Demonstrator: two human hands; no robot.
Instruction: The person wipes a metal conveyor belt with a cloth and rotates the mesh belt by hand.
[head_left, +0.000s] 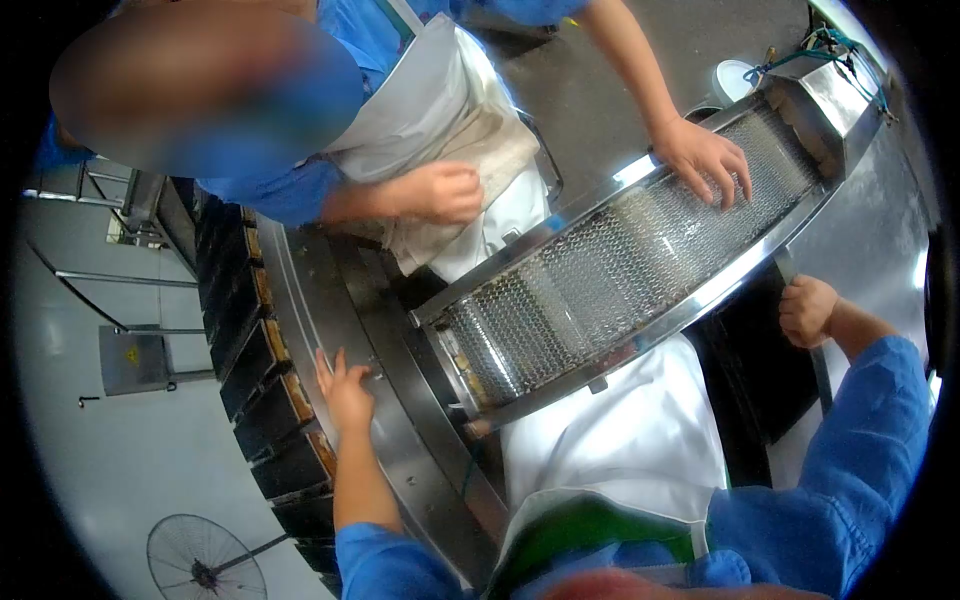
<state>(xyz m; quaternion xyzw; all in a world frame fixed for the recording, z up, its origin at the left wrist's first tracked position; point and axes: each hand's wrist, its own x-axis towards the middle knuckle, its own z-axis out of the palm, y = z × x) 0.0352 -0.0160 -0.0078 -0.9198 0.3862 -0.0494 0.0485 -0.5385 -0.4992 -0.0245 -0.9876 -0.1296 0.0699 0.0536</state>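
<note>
My left hand [347, 395] lies on the steel ledge [420, 475] beside the row of dark moulds, its fingers apart and holding nothing. On the right, my right hand [808, 312] is closed around a narrow metal bar [822, 375] at the machine's side. Between my hands runs a metal mesh conveyor [600, 275] with steel side rails, sloping up to the right. Across it, a co-worker's hand [705, 160] touches the mesh near its upper end. That person's other hand [450, 192] is curled in front of a white apron.
Dark mould plates [265, 385] with golden-brown edges line the left side of the ledge. A standing fan [205, 570] and a grey wall box [133, 360] are at lower left. A steel housing [840, 100] with green cords caps the conveyor; a white bucket [735, 80] stands behind.
</note>
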